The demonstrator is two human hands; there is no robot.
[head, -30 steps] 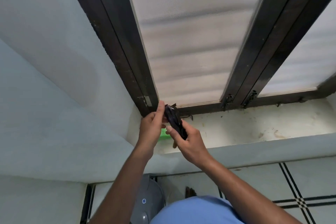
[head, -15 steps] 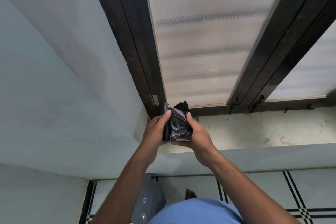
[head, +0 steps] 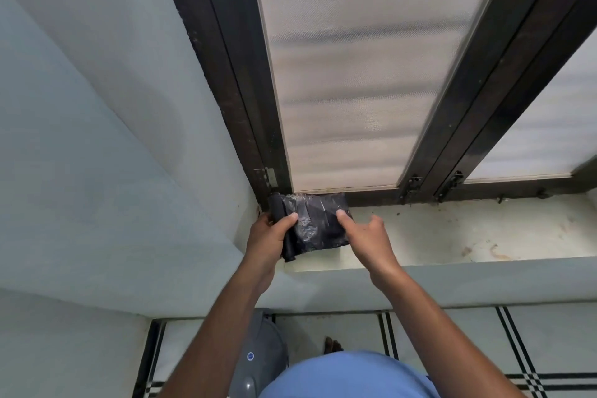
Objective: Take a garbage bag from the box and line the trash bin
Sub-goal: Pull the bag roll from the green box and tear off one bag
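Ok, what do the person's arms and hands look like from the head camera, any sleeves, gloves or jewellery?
Both forearms are bare from the bottom of the frame up to the wrists, no sleeves showing. The left hand and right hand wear no gloves, and no rings, watch or bands are visible. The only clothing in view is a plain blue fabric garment at the bottom edge.

You get soft, even daylight through the frosted window panes (head: 355, 74), with no harsh glare. The wall (head: 80, 139) on your left carries only faint, diffuse shadows. Wide-angle distortion bends the window frame (head: 226, 74) and the sill's edge toward the borders, and the panes look slightly smeared.
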